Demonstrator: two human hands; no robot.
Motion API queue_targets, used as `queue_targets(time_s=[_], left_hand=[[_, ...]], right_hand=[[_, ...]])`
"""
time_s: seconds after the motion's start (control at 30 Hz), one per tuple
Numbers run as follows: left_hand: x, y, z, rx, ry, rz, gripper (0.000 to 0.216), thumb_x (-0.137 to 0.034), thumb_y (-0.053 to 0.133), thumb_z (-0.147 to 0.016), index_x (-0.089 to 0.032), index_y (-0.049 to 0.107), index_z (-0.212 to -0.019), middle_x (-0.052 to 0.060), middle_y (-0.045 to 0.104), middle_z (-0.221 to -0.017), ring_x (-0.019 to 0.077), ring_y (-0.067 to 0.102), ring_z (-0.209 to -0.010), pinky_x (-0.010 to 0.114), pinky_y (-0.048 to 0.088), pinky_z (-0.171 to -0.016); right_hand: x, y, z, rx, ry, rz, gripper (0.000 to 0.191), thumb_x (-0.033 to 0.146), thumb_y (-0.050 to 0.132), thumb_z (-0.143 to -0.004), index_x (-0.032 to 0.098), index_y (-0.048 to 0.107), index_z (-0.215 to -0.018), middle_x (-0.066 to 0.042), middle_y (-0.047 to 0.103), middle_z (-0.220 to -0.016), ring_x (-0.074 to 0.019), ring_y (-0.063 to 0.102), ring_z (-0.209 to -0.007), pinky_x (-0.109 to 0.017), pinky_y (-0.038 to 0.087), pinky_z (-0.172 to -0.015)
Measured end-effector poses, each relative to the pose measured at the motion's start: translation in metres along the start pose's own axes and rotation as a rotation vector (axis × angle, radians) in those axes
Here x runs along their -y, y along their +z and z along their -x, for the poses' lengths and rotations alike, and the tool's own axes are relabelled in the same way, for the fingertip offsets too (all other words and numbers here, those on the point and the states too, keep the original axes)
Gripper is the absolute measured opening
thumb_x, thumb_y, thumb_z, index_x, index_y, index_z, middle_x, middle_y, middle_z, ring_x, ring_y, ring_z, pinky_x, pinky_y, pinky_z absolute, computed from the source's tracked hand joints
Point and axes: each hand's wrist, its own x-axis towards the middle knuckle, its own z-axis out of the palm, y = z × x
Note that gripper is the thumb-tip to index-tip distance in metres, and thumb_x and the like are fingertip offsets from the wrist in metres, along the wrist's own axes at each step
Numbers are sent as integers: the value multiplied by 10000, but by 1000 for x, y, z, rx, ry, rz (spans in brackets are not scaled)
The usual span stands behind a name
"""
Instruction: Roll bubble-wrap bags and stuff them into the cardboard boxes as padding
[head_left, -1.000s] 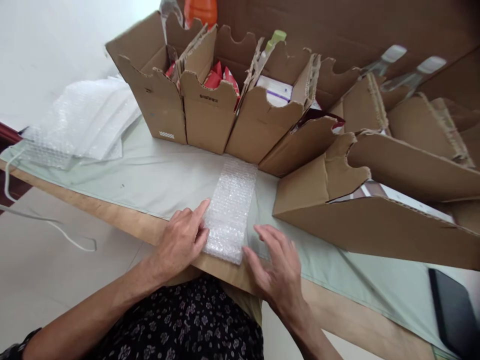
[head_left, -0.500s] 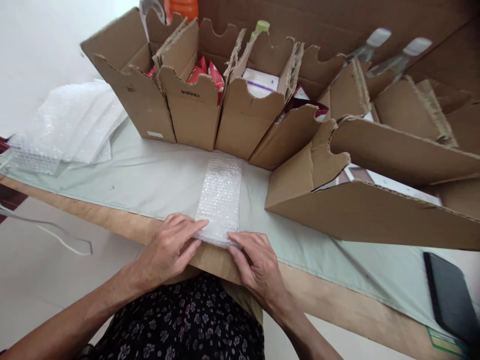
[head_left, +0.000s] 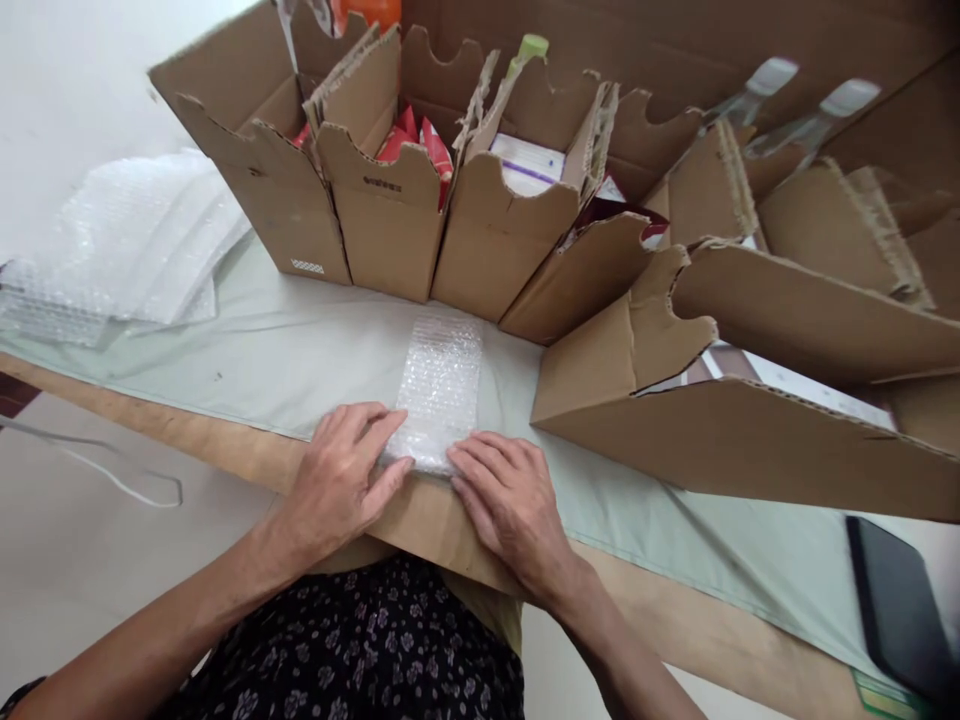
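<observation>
A strip of clear bubble wrap [head_left: 440, 385] lies flat on the pale green cloth, its near end thicker and rolled or folded over. Whether anything is inside that fold I cannot tell. My left hand [head_left: 346, 468] grips the near left corner, thumb at the front edge and fingers on top. At the near right corner, my right hand [head_left: 510, 492] holds the wrap with its fingers bent over the fold; its thumb is partly hidden beneath them.
Several cardboard bins [head_left: 386, 215] stand behind the wrap, holding red packets and white boxes. A long cardboard box [head_left: 750, 430] is at the right. More bubble wrap sheets [head_left: 142, 240] are piled at the left. A black phone [head_left: 896, 605] lies near the right table edge.
Both hands have moved slightly forward, away from my body, with the near fold of the bubble wrap. The flat part of the wrap is now shorter.
</observation>
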Motion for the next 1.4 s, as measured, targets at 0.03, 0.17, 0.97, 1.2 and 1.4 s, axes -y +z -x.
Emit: queue_targets(time_s=[0.03,0.17,0.97,1.2,1.4], left_hand=[[0,-2,1,11,31,32,325,-226,602,-1001,-75,645,-1285,204,666,-1237,339,609,-1130,493,493,-950],[2,-7,1,82,73,179,290,-110,550,-1001,-140,630,-1278,114,720,-1157,268,623,-1107,438,474,-965],[11,12,-24,122,-24,111,279,-200,543,-1002,-130,677,-1236,103,747,-970,287,642,-924,469,523,-847],[9,5,-21,-22,-238,212,354,-329,572,-1000,-166,654,-1303,129,705,-1122,281,659,-1006,472,571,-878],[-12,0,4,4,-692,1098,625,-438,770,-882,-181,564,-1414,154,697,-1329,288,698,-1180,436,594,-975]], right_hand=[[-2,-2,-3,-1,15,-39,196,133,555,-1031,183,664,-1187,-66,786,-1119,-253,681,-1105,-418,450,-960],[-8,-10,-8,51,93,-189,203,161,531,-1054,205,658,-1206,-40,779,-1062,-203,690,-983,-380,486,-909],[-13,-15,-6,-25,104,-1,298,297,568,-1030,212,633,-1308,-149,687,-1315,-288,657,-1127,-460,521,-914],[-29,3,-23,26,93,-104,292,193,614,-975,220,676,-1259,-102,780,-1152,-279,713,-1034,-456,549,-895],[-4,-16,-15,-30,422,-442,250,303,610,-1000,260,706,-1227,-59,785,-1137,-237,737,-1002,-381,594,-880]])
